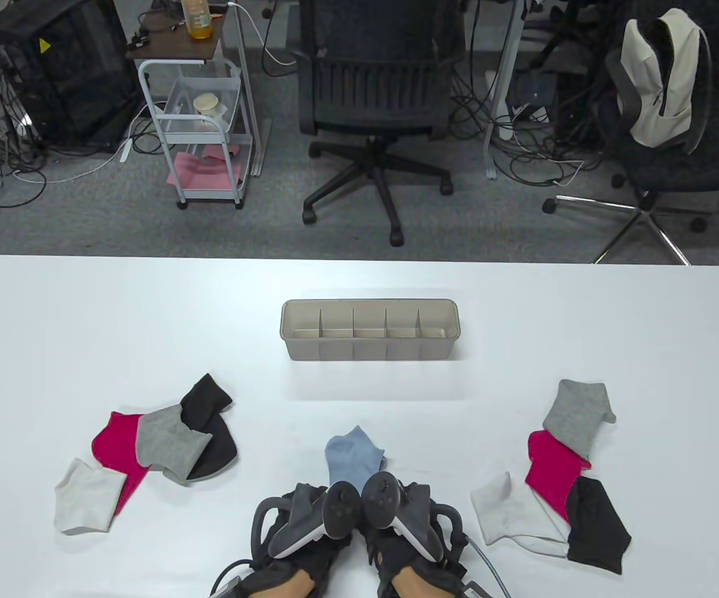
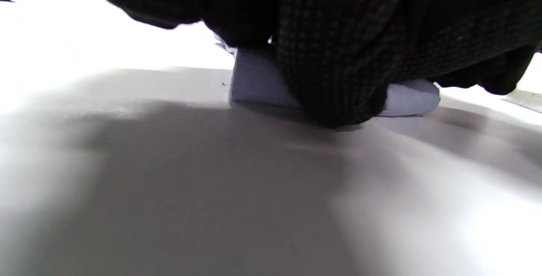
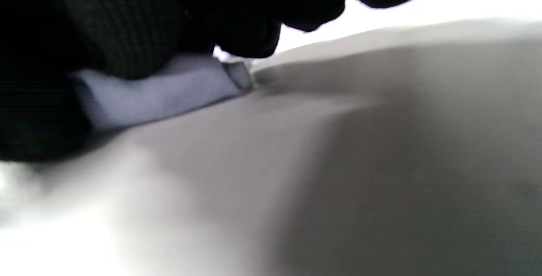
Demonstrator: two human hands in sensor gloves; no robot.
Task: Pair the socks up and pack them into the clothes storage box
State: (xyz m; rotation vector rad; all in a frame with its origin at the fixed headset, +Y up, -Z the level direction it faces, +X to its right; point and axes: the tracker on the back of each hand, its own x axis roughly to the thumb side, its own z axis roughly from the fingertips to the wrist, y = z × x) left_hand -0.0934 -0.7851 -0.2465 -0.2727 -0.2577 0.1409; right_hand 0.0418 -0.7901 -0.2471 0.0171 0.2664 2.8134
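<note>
Pressing blue sock (image 1: 354, 458) near table (image 1: 85, 324) front edge; both hands (image 1: 359, 517) together.

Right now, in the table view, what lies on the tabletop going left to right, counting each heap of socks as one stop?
Left sock heap → left hand → blue sock → right hand → right sock heap. The storage box lies farther back, above the blue sock, so it has no clear place in the order.

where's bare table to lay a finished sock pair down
Bare: the strip between the storage box and blue sock, and both far corners beside the box. Crowded: left sock pile, right sock pile, and the near edge at both hands.
</note>
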